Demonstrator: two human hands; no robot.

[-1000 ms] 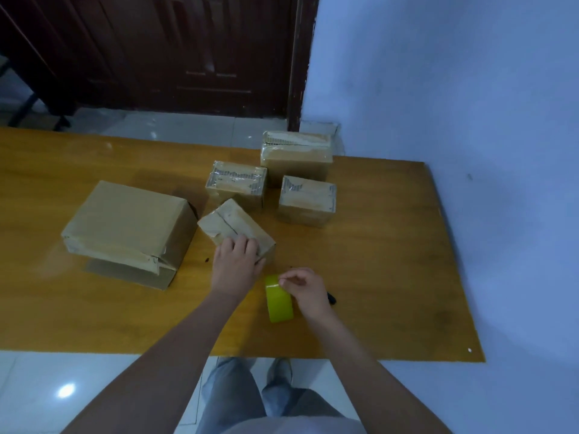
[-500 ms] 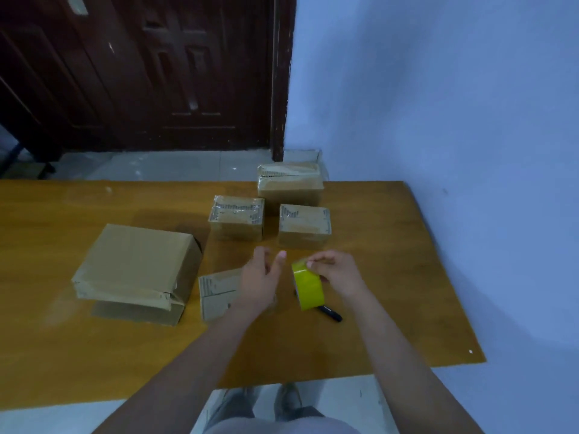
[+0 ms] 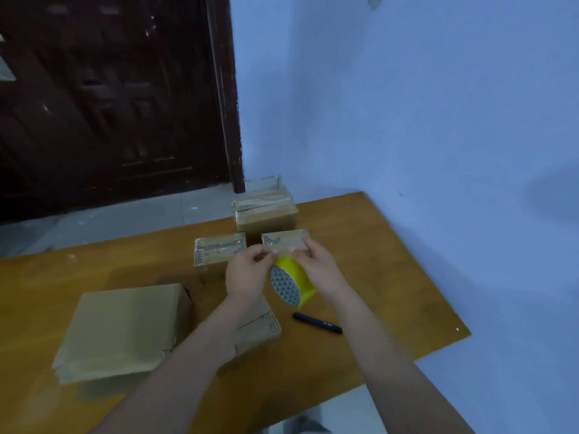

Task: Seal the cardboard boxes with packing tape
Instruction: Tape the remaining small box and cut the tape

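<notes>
While the right hand [image 3: 319, 264] holds the yellow tape roll [image 3: 293, 281] above the tabletop [image 3: 376, 277], the left hand [image 3: 247, 274] pinches its rim. A small box [image 3: 260, 327] lies below.

A wooden counter [image 3: 391, 277] stands against a blue wall [image 3: 407, 104], beside a dark door [image 3: 109, 95] and pale tiled floor [image 3: 125, 220].
</notes>
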